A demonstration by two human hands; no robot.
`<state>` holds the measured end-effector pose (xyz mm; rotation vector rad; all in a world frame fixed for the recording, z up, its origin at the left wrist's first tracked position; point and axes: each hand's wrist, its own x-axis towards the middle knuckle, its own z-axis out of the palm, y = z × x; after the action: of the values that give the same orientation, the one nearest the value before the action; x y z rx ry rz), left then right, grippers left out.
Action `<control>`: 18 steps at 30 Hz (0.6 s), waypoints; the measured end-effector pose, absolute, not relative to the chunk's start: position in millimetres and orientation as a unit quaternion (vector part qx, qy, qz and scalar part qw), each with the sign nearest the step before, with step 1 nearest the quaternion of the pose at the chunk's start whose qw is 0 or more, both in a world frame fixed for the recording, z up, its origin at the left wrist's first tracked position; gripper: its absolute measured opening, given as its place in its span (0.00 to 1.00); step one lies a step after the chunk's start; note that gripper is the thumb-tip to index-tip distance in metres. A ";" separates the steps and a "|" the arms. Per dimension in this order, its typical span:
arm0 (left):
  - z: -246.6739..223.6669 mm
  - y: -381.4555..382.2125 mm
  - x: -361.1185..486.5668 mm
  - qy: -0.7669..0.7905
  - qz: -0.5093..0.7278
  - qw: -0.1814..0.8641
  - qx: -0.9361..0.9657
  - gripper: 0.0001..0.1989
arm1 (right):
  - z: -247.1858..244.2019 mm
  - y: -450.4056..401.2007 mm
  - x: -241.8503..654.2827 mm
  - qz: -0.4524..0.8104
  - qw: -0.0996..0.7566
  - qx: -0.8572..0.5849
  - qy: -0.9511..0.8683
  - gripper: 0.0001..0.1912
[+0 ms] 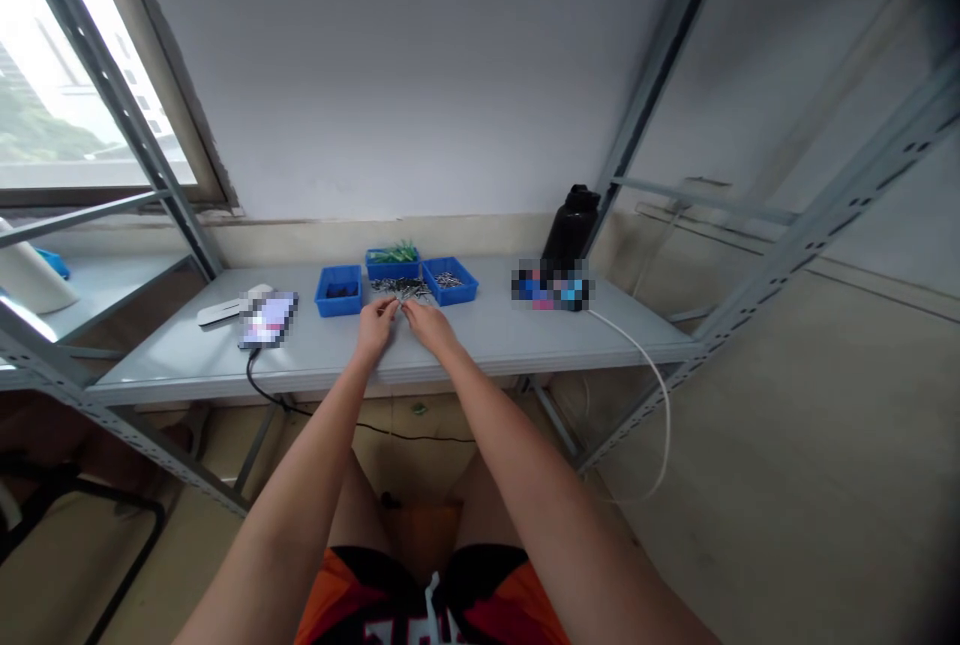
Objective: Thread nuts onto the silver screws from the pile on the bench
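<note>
My left hand (377, 325) and my right hand (426, 321) meet over the grey shelf table, fingertips pinched close together. What they hold is too small to name. Just beyond the fingers lies a pile of small dark and silvery pieces (401, 287). Around the pile stand three blue trays: the left one (340, 306) has dark parts in it, the back one (373, 269) holds green pieces, and the right one (457, 295) contains small light metallic pieces.
A phone with a blurred screen (268, 319) lies at the left, its black cable hanging over the front edge, beside a white object (219, 312). At the right are a black bottle (571, 230), a blurred colourful item (551, 287) and a white cable (664, 395). Metal posts flank the table.
</note>
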<state>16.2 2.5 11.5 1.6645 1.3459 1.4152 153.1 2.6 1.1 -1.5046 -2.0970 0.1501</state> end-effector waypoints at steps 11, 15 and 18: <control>9.2 0.9 14.9 0.513 0.535 0.295 0.603 0.12 | 8.7 -1.6 151.9 0.084 0.288 -0.559 -0.773 0.18; 8.8 2.1 14.4 0.523 0.520 0.251 0.627 0.11 | 11.3 -4.1 153.8 0.081 0.306 -0.550 -0.772 0.21; 8.2 3.4 14.2 0.511 0.517 0.248 0.640 0.11 | 10.7 -3.8 154.2 0.073 0.310 -0.541 -0.779 0.20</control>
<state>14.2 3.4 8.2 1.7444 1.3938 1.4097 154.2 -3.8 10.7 -1.4288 -2.0569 0.1921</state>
